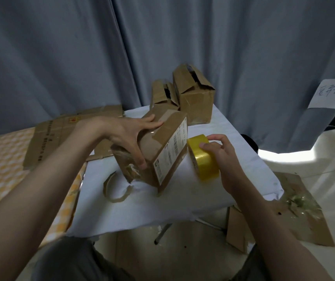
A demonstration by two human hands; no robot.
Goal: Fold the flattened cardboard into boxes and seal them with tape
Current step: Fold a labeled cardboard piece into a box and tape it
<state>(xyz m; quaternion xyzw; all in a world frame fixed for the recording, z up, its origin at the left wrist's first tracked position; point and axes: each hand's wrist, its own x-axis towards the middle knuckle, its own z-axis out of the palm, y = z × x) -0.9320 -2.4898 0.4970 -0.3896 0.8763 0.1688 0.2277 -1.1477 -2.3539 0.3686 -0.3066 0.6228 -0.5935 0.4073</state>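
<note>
A closed brown cardboard box [162, 147] with a white shipping label lies tilted on the white-covered table [182, 197]. My left hand [128, 136] rests spread across its top, thumb down the near side and fingers reaching toward the brown tape strip. Just right of the box, my right hand [221, 159] grips a yellow roll of tape [203, 157], its edge touching the box's labelled end.
Two folded boxes [195, 98] with loose top flaps stand at the table's far edge. Flattened cardboard [61, 136] lies on the checked bed at left. A curled brown tape strip [116, 191] lies near the box. More cardboard [296, 209] covers the floor at right.
</note>
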